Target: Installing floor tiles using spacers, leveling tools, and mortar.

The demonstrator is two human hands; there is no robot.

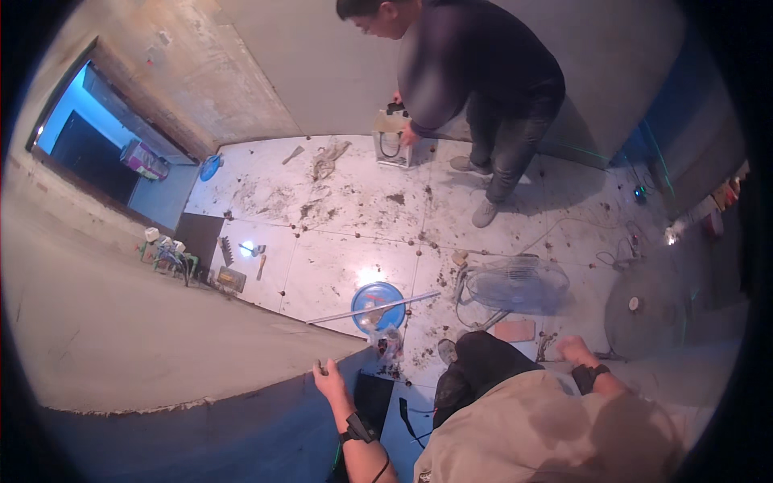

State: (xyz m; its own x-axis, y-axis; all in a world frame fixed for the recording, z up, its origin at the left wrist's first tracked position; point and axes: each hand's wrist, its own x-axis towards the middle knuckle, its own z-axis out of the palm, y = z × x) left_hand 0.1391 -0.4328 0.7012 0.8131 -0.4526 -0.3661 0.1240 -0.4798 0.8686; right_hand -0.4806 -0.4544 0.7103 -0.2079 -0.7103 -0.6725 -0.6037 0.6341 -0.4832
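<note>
My left hand (pixel 328 378) is raised beside the end of the grey plastered wall (pixel 241 346). Its thumb and fingers are apart; whether it touches the wall edge is unclear. A dark band with a small box circles that wrist. My right hand (pixel 575 349) hangs out to my right, near a reddish rectangular block (pixel 514 331) on the floor. It looks rounded, and its fingers are too foreshortened to make out. Ahead of me lies a blue round lid or bucket top (pixel 378 296), with a long pale strip (pixel 419 298) across it and a clear plastic bag (pixel 390 344) beside it.
Across the room a co-worker (pixel 499 72) bends over a pale box-shaped container (pixel 394 145), both hands on it. A floor fan (pixel 517 286) and another round fan (pixel 636 304) stand at right. Trowels and a notched tool (pixel 226 251) lie left on dirt-strewn white tiles (pixel 346 258).
</note>
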